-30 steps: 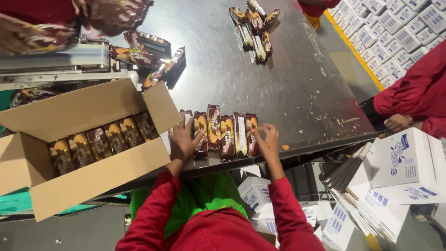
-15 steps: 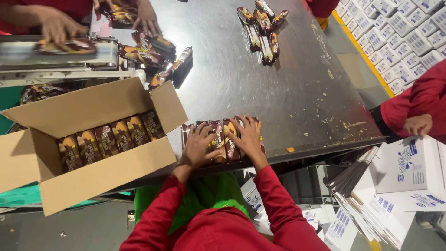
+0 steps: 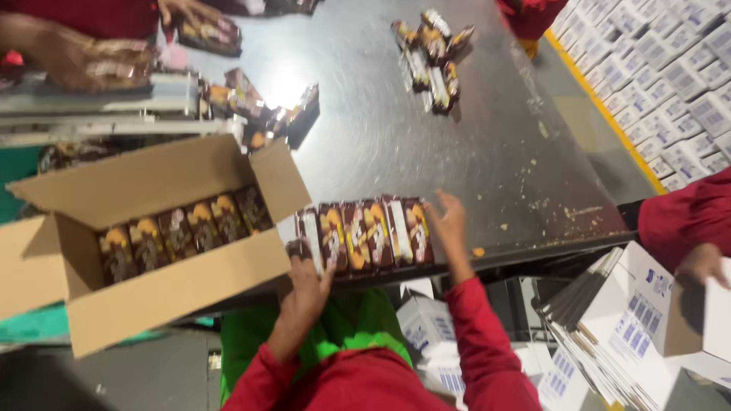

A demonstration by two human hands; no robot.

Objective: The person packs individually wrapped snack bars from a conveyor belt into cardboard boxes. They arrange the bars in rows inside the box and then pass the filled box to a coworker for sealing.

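1. Nearest you, your red sleeves and a green apron front fill the lower middle, over a dark floor with white printed cartons below the table edge.
2. Your left hand and right hand bracket a row of snack packets at the near edge of the table. The left grip presses against the row's left end, fingers curled on the end packet; the right grip is flat and spread against the right end. Together they squeeze the row between them.
3. The packets are glossy brown wrappers with yellow and white print, standing side by side, on edge.
4. Just left, an open cardboard box sits tilted toward you, flaps out, plain matt brown, with one row of the same packets inside.
5. At your right, a stack of flat white cartons lies under another person's hand.
6. The table is dull grey metal, scuffed, with crumbs and a bright glare patch.
7. Farther off, loose packets lie in a heap mid-table, and more spill beside a conveyor at the left.
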